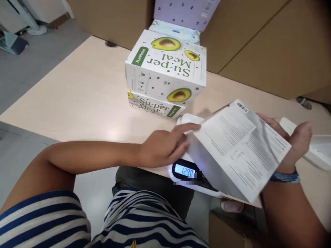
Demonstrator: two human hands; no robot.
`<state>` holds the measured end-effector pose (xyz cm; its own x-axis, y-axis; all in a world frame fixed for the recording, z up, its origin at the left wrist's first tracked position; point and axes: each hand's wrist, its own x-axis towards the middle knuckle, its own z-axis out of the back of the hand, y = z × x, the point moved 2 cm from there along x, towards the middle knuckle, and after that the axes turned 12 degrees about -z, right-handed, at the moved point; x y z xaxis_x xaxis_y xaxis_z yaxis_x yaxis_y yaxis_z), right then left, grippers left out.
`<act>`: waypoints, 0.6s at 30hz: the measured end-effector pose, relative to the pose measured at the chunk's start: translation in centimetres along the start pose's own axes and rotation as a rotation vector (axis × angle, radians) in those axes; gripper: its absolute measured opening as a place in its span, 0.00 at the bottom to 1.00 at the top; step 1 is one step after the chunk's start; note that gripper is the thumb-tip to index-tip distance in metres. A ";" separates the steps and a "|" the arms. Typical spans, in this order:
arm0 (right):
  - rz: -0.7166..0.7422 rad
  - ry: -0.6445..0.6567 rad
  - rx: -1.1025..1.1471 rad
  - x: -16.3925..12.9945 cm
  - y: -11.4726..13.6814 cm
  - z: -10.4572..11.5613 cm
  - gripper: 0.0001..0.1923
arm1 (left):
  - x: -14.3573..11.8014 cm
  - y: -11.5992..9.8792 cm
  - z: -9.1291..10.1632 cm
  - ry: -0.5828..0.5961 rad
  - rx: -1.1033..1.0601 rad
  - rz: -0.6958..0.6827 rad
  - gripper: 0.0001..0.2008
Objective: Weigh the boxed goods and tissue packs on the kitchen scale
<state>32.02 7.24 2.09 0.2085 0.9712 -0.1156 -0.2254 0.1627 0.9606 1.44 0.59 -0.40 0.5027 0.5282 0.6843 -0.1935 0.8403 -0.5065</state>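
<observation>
As R hand [294, 147] cups white box [240, 151] — thumb splayed, L hand [164, 146] holds opp. edge, index extended

Looks like an office: pale desk [77, 86], cable grommets [111, 44], grey floor [59, 51]

Scale [207, 190]: smooth white plastic; display panel [184, 170] glossy. Above scale: box [238, 148], smooth printed card, faint sheen. Beyond scale: avocado-print cartons [165, 65], smooth card. Bench [77, 89] under scale: smooth, pale wood-look, soft glare. Brown panels [248, 41], farther from scale: matt.
</observation>
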 end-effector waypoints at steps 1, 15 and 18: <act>-0.047 0.005 0.073 0.2 0.0 0.5 0.42 | 0.1 0.0 0.1 -0.046 -0.004 -0.014 0.21; 0.092 0.170 0.167 -2.9 0.9 -1.4 0.46 | 0.0 1.7 1.3 -0.010 0.010 0.001 0.56; 0.049 0.068 0.178 -2.1 0.9 -1.3 0.49 | -0.1 2.1 1.1 0.013 -0.037 -0.041 0.64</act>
<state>30.11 5.63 2.87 0.1357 0.9876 -0.0790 -0.0601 0.0878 0.9943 0.05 2.46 -0.96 0.5205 0.4919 0.6979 -0.1415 0.8558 -0.4976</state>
